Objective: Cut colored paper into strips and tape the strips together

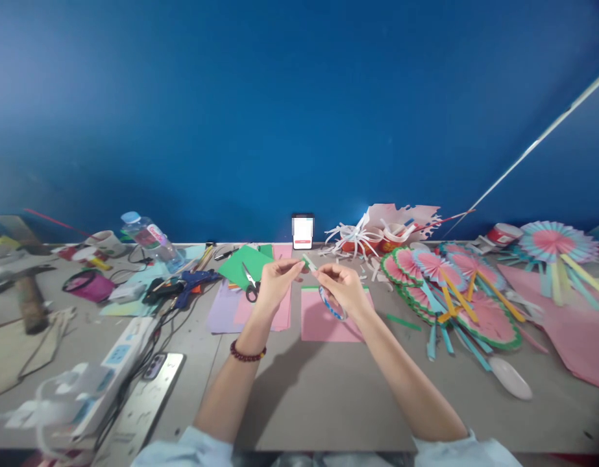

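My left hand is raised over the table, thumb and fingers pinched at one end of a small green-and-white strip. Close beside it, my right hand pinches the other end of the strip, while a thin blue-and-white ring, looking like a tape roll, hangs from its fingers. Beneath the hands lies a pink paper sheet with a green band along its far edge. Black-handled scissors rest on green paper left of my left hand.
Pleated watermelon-coloured paper fans and a white spoon-shaped piece lie at right. A lit phone leans against the blue wall. At left are a water bottle, a blue glue gun, a power strip and a hammer.
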`<state>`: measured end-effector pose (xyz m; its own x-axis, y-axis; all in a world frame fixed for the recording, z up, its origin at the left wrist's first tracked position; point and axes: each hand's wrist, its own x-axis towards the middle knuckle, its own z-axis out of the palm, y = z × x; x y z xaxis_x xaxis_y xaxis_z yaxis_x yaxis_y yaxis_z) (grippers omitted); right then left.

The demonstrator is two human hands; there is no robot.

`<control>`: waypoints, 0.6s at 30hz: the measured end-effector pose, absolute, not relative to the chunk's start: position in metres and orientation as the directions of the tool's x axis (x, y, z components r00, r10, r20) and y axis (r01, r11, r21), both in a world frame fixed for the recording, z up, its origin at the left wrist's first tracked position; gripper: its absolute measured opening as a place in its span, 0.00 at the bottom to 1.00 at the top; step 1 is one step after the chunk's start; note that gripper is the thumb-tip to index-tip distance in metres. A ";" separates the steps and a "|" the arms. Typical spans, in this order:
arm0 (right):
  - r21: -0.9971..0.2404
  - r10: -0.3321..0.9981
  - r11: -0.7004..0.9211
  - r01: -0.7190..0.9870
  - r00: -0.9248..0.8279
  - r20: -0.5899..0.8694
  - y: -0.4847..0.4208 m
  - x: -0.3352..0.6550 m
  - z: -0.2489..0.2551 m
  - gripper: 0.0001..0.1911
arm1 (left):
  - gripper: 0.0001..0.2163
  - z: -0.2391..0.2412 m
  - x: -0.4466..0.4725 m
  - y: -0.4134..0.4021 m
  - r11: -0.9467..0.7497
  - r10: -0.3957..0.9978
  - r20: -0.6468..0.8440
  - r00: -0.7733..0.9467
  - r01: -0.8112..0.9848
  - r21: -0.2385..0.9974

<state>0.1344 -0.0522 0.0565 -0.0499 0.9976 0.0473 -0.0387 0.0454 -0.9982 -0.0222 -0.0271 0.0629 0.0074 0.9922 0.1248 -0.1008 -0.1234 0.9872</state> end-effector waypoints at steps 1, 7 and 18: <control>-0.996 0.996 0.083 -0.010 -0.036 0.083 -0.051 0.135 0.056 0.16 | 0.11 0.062 -0.022 -0.027 -0.119 0.992 0.122 0.015 -0.098 0.988; -0.969 0.979 0.201 0.142 -0.001 0.203 -0.045 0.136 0.049 0.14 | 0.10 0.064 -0.018 -0.031 -0.121 0.991 0.123 0.045 -0.035 0.992; -0.951 0.975 0.221 0.215 -0.025 0.221 -0.046 0.137 0.053 0.14 | 0.10 0.060 -0.016 -0.032 -0.138 0.989 0.135 0.063 0.044 0.989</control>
